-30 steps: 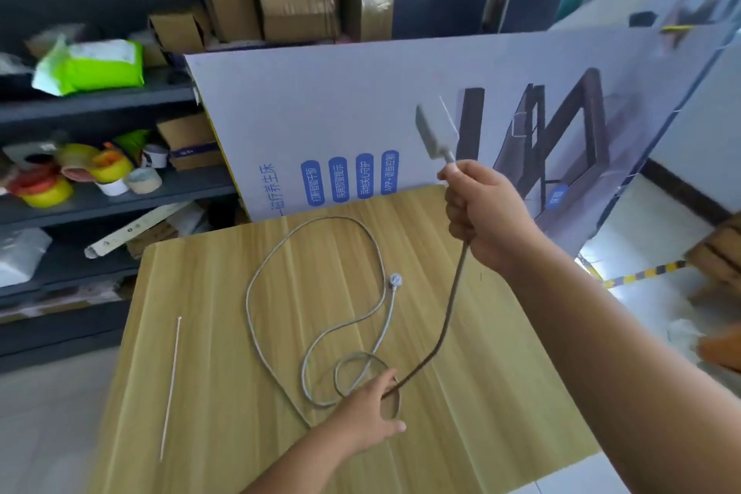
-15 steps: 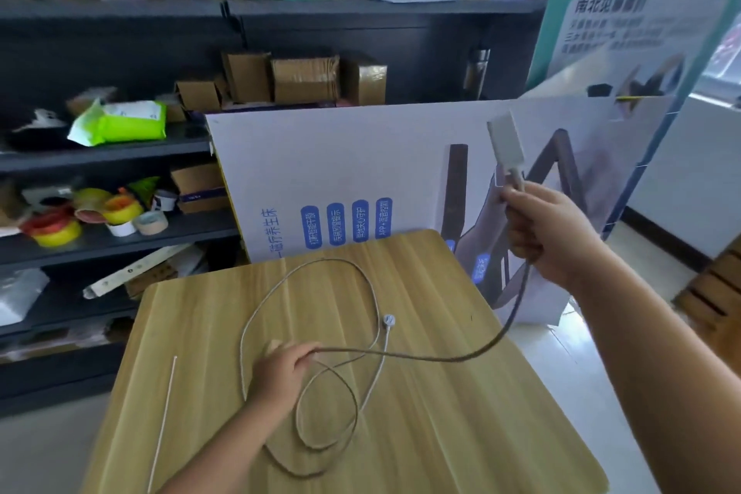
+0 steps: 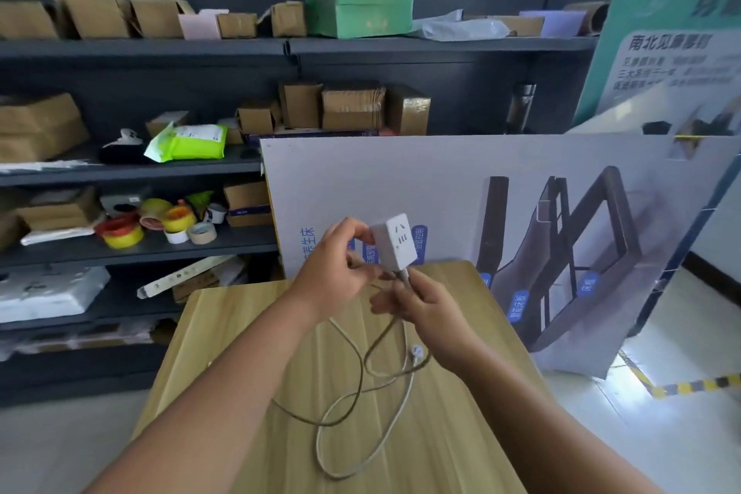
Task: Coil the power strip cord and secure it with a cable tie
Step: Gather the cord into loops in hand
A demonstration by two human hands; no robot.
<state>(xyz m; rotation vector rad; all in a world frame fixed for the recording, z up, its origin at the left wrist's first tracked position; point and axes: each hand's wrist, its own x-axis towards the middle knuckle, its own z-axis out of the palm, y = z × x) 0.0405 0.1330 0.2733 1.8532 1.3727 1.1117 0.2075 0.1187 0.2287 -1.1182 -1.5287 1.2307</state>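
The white power strip (image 3: 395,243) is held up above the far edge of the wooden table (image 3: 461,445), sockets facing me. My right hand (image 3: 421,303) grips the grey cord right below the strip. My left hand (image 3: 333,271) is closed on a raised stretch of the same cord, its fingertips touching the strip's left side. The rest of the cord (image 3: 361,409) hangs down from both hands and lies in loose loops on the table, with the plug (image 3: 417,351) resting near my right wrist. No cable tie shows; my left arm covers the table's left side.
A large printed board (image 3: 441,180) leans upright right behind the table. Dark shelves (image 3: 140,249) at the left and back hold cardboard boxes and tape rolls (image 3: 120,231). Tiled floor with yellow-black tape (image 3: 697,385) lies to the right.
My left hand has lifted its stretch of cord off the table up to the strip. My right hand has come down and left toward it. The view has tilted up.
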